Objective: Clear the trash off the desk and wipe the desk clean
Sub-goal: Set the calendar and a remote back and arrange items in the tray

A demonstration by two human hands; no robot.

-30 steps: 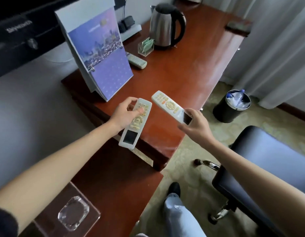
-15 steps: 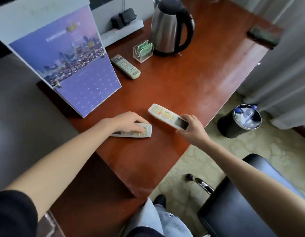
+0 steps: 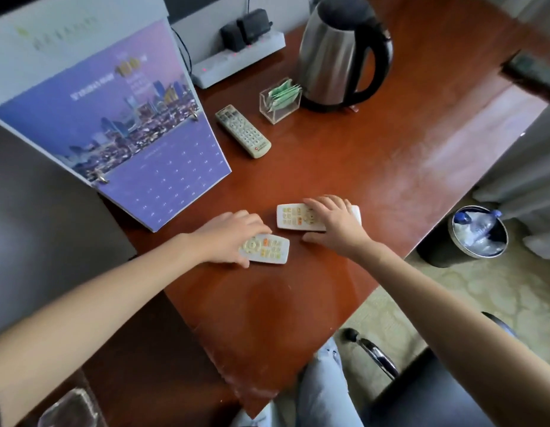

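Two white remotes lie flat on the reddish wooden desk (image 3: 375,167). My left hand (image 3: 227,238) rests on the left end of the nearer remote (image 3: 269,248), fingers curled around it. My right hand (image 3: 337,223) lies palm down over the right part of the farther remote (image 3: 295,216), thumb on the desk beside it. A black trash bin (image 3: 477,237) holding plastic bottles stands on the floor to the right of the desk.
A purple desk calendar (image 3: 138,143) stands at the left. Behind it are a third remote (image 3: 243,131), a clear holder with green sachets (image 3: 280,98), a steel kettle (image 3: 338,53) and a power strip (image 3: 236,61). A black chair (image 3: 446,392) is at the lower right.
Both remotes came down from the air onto the desk. The right remote turned flat beside the left one, and my right hand slid on top of it.
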